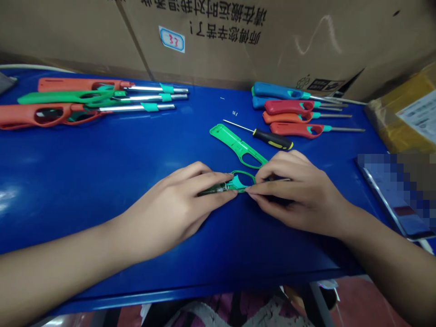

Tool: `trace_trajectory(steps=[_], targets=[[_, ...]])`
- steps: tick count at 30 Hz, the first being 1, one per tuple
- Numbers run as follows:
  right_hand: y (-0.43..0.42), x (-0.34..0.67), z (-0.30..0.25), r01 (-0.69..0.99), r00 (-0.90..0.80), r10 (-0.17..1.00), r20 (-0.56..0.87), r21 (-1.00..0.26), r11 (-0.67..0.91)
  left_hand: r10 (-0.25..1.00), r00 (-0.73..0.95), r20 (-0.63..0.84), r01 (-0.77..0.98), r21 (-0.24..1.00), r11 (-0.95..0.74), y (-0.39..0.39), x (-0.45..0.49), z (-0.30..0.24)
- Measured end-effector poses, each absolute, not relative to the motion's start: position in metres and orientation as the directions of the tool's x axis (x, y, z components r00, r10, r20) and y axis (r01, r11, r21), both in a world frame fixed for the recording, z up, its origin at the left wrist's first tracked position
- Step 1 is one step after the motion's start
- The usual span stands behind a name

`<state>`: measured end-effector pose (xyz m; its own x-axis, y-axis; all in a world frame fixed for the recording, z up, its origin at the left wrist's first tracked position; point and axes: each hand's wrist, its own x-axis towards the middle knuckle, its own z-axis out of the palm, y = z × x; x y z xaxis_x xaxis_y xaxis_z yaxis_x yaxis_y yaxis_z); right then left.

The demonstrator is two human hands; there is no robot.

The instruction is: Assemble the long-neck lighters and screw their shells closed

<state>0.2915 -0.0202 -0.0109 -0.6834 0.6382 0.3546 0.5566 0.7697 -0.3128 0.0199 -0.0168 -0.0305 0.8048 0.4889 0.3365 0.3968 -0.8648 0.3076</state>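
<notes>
Between my two hands lies an opened green lighter body (242,174) with a teal trigger and a dark, partly transparent insert. My left hand (184,200) grips its left end, fingers closed along both sides. My right hand (293,188) pinches the right end near the trigger; a thin metal rod shows among its fingers. Just behind them lies the loose green casing half (235,143), its hollow side up. A screwdriver (272,138) with a black and yellow handle rests beyond it. Several tiny screws (235,113) lie near the screwdriver's tip.
At the back left lie long lighters (68,97) in orange and green with chrome tubes. Several blue, red and orange lighters (289,106) are stacked at the back right. A cardboard box (218,54) walls off the rear. A phone-like device (391,200) sits at the right edge.
</notes>
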Motion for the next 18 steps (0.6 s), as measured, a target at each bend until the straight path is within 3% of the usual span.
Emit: trace_trajectory(steps=[8, 18], targets=[[-0.027, 0.282, -0.008, 0.599, -0.579, 0.758, 0.301, -0.473, 0.646, 0.485, 0.814, 0.319, 0.392, 0.314, -0.865, -0.018, 0.018, -0.030], [-0.032, 0.282, -0.007, 0.631, -0.565, 0.766, 0.307, -0.437, 0.641, 0.490, 0.806, 0.331, 0.397, 0.312, -0.863, -0.019, 0.020, -0.029]])
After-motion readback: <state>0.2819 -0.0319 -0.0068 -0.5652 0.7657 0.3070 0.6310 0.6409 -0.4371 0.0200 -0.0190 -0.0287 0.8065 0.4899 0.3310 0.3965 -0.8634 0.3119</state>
